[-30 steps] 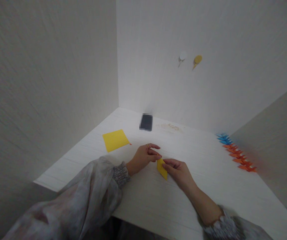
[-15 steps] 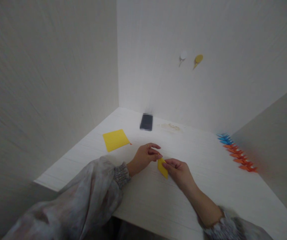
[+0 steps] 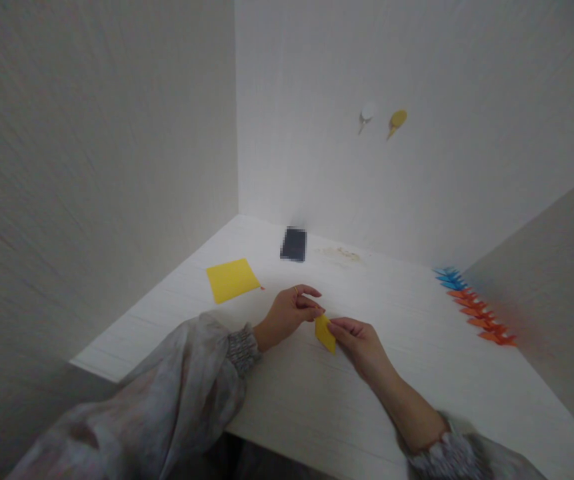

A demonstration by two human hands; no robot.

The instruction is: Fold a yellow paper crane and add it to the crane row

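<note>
A small folded yellow paper (image 3: pixel 325 333) lies on the white table (image 3: pixel 317 400) between my two hands. My left hand (image 3: pixel 291 312) pinches its upper end with fingertips pressed together. The lower right side of the paper is gripped by my right hand (image 3: pixel 357 341), fingers curled over it. Both forearms reach in from the near edge in loose grey sleeves. A flat stack of yellow paper squares (image 3: pixel 231 279) rests to the left, apart from the hands.
A dark, blurred rectangular object (image 3: pixel 294 244) lies near the back wall. A row of folded blue and orange paper pieces (image 3: pixel 474 306) runs along the right wall. Two small hooks, one white (image 3: pixel 365 116) and one yellow (image 3: pixel 395 121), hang on the back wall.
Both hands and the folded paper have shifted very slightly; the grip looks the same.
</note>
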